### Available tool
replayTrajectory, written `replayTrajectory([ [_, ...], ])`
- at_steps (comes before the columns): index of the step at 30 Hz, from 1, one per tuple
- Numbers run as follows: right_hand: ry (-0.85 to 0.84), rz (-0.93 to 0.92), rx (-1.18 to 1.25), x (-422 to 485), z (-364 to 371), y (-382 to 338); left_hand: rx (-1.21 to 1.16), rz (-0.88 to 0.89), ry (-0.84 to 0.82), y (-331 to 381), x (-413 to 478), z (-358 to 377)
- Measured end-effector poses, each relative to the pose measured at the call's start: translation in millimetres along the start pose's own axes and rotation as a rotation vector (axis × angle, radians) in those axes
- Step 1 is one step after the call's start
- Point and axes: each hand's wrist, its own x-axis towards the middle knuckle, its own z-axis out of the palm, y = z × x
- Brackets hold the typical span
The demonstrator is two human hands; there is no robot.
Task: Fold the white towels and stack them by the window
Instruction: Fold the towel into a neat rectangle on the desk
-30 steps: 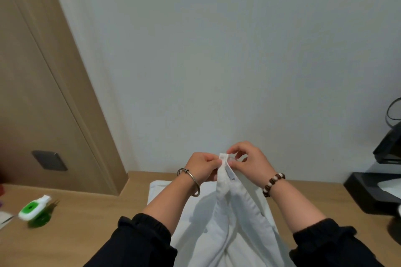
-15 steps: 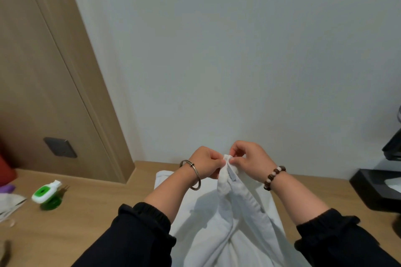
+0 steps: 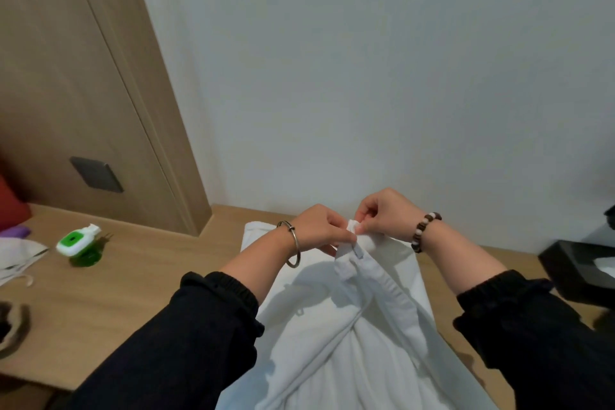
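A white towel [image 3: 359, 336] hangs bunched from my two hands over the wooden table [image 3: 139, 293], its lower part out of view. My left hand [image 3: 321, 230] and my right hand [image 3: 386, 215] both pinch its top edge close together, near a small grey tag. Beneath it, white cloth [image 3: 256, 236] lies flat on the table against the wall.
A green and white plastic device [image 3: 78, 245] stands on the table at left, with white paper [image 3: 20, 258], a purple item and a red thing beyond it. A black tray [image 3: 579, 273] sits at the right edge. A wooden panel with a dark plate is at the left.
The view has swung left, so my hands sit further right in the frame. Both hands still pinch the towel's top edge; my right hand has lifted slightly.
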Motion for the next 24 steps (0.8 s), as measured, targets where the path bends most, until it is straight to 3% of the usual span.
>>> replayTrajectory([
  [12,-0.157,-0.033,-0.057,28,21,-10,0.001,-0.039,0.233,-29,-8,-3],
  [18,-0.398,-0.026,-0.258,31,28,12,0.027,-0.028,0.244,-42,-13,-9],
  [24,-0.112,-0.002,-0.187,37,36,7,0.013,-0.032,0.4,-43,-7,-8],
])
